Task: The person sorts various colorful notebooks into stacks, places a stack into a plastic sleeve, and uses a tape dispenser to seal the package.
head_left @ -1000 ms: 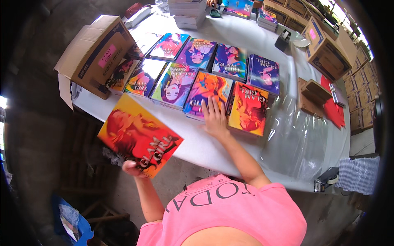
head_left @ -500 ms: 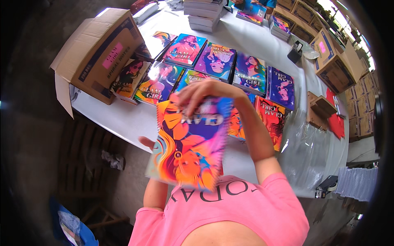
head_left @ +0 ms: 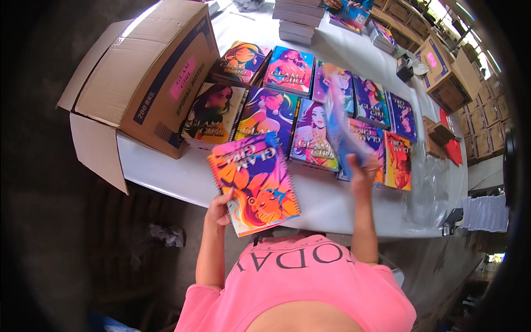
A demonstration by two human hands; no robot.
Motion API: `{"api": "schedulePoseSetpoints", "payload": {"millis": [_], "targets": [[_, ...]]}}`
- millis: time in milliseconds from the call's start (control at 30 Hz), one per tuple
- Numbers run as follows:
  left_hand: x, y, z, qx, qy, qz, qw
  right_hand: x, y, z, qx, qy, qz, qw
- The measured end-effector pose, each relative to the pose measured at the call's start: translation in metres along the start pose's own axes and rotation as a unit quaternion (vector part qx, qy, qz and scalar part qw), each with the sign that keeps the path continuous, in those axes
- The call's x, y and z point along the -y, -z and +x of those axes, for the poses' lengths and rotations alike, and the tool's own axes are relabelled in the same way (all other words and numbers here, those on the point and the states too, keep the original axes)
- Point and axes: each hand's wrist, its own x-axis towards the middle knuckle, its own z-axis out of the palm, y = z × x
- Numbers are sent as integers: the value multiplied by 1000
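My left hand (head_left: 219, 210) is closed on the near left edge of a spiral notebook (head_left: 259, 185) with an orange and purple cover, held tilted just off the table's front edge. Whether more notebooks lie under it, I cannot tell. To the right, my right hand (head_left: 363, 172) grips the lower end of another notebook (head_left: 342, 124), raised nearly edge-on over the rows and smeared by motion. Beneath and beyond it, stacks of bright spiral notebooks lie in two rows, among them a dark-covered one (head_left: 214, 113), a pink and blue one (head_left: 289, 69) and a red-orange one (head_left: 398, 160).
An open cardboard carton (head_left: 166, 83) stands at the table's left. Taller book stacks (head_left: 296, 22) rise at the back, where another person's hands (head_left: 333, 4) hold a notebook. At right are a wooden block (head_left: 437, 137), clear plastic sheeting (head_left: 426, 193) and another carton (head_left: 442, 74).
My right hand has left the upper edge of the orange notebook and swung right, now with a separate notebook. My left hand keeps the orange one. The view has shifted.
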Motion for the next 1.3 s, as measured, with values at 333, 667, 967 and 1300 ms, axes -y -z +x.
{"api": "schedulePoseSetpoints", "payload": {"millis": [333,667,967,1300], "targets": [[-30,-29,22,99,15,-24,995,-3,-131,138,331,46,-47,941],[-23,1,-76,-132,-131,-52,981,-23,-153,41,152,-6,-25,988],[-43,-1,-26,7,-111,-96,989,25,-233,118,564,132,-43,814],[-56,21,-73,-23,-261,-102,960,-68,-312,102,385,172,-503,754]]}}
